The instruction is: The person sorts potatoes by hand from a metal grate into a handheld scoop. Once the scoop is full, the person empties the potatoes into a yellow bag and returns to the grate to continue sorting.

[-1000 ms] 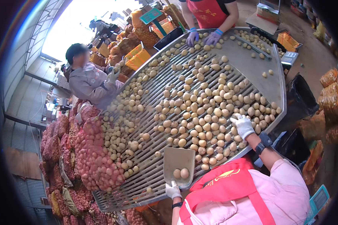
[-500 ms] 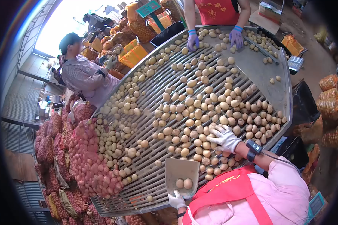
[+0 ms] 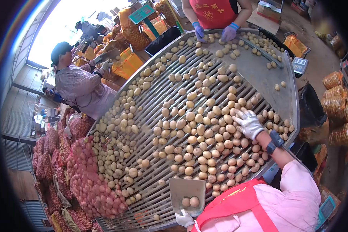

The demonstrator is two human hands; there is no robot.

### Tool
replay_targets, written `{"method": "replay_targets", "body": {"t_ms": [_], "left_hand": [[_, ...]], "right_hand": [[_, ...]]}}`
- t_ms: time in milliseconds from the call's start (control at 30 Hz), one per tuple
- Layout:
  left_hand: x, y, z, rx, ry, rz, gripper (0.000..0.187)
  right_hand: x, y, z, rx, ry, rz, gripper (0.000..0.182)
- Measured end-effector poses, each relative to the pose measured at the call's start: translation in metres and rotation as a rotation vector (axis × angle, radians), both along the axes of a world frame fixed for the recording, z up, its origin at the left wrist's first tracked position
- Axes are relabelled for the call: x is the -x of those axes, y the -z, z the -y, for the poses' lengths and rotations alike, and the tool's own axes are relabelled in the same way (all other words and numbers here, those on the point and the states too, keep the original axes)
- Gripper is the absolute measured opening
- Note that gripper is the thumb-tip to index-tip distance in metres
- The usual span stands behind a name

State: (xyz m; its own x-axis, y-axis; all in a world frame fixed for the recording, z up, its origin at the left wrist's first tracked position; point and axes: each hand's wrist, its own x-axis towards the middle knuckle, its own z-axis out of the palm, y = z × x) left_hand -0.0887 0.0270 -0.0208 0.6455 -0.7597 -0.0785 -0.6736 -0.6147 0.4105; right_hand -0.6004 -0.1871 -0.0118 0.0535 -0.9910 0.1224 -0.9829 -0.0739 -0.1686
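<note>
My left hand [image 3: 185, 218], in a white glove, grips the near end of a grey metal scoop [image 3: 187, 188] at the table's front edge. Two potatoes [image 3: 194, 201] lie in that scoop. My right hand [image 3: 248, 123], also gloved, lies over the heap of potatoes [image 3: 208, 133] with its fingers spread, touching some of them. A dark device is strapped at this wrist. Beneath the potatoes is a slatted metal sorting table [image 3: 154, 199].
Across the table, a person's purple-gloved hands [image 3: 229, 32] touch potatoes. Another person [image 3: 79, 79] stands left by a yellow crate [image 3: 128, 63]. A pink net sack of potatoes [image 3: 91, 179] spills onto the table's left end. A scale [image 3: 299, 65] stands at the right.
My right hand has moved up and to the right over the potatoes. The scoop stays nearly in place. The person at the left has raised a grey scoop-like tool near the crate.
</note>
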Motion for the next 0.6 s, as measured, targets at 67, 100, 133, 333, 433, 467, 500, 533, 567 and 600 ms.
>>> {"method": "replay_targets", "body": {"t_ms": [67, 100, 133, 333, 433, 467, 500, 533, 567, 600], "left_hand": [[0.003, -0.005, 0.002, -0.008, 0.022, 0.017, 0.036], [0.001, -0.003, 0.001, -0.034, 0.01, 0.024, 0.037], [-0.001, -0.001, 0.0, -0.032, 0.013, 0.017, 0.037], [0.007, -0.01, 0.006, -0.054, -0.001, 0.024, 0.04], [0.007, -0.011, 0.006, -0.07, 0.013, 0.055, 0.041], [0.006, -0.009, 0.005, -0.058, 0.015, 0.047, 0.041], [0.005, -0.008, 0.005, -0.046, 0.017, 0.04, 0.041], [0.005, -0.008, 0.005, -0.052, 0.022, 0.054, 0.041], [0.005, -0.009, 0.006, -0.058, 0.026, 0.068, 0.04], [0.007, -0.01, 0.006, -0.065, 0.029, 0.082, 0.04]], "right_hand": [[0.021, 0.006, 0.005, 0.034, 0.043, 0.074, 0.025], [0.025, 0.002, 0.008, -0.011, 0.103, 0.111, 0.023], [0.029, -0.002, 0.011, -0.056, 0.163, 0.148, 0.022], [0.026, -0.006, 0.05, 0.234, 0.282, 0.262, 0.015], [0.0, -0.002, 0.07, 0.212, 0.126, 0.306, 0.02], [-0.007, 0.005, 0.078, 0.165, 0.039, 0.306, 0.024], [-0.017, 0.011, 0.085, 0.171, 0.022, 0.288, 0.028], [-0.027, 0.013, 0.091, 0.176, 0.005, 0.271, 0.031], [-0.036, 0.013, 0.097, 0.136, -0.001, 0.204, 0.038], [-0.042, 0.015, 0.104, 0.078, -0.027, 0.099, 0.039]]}}
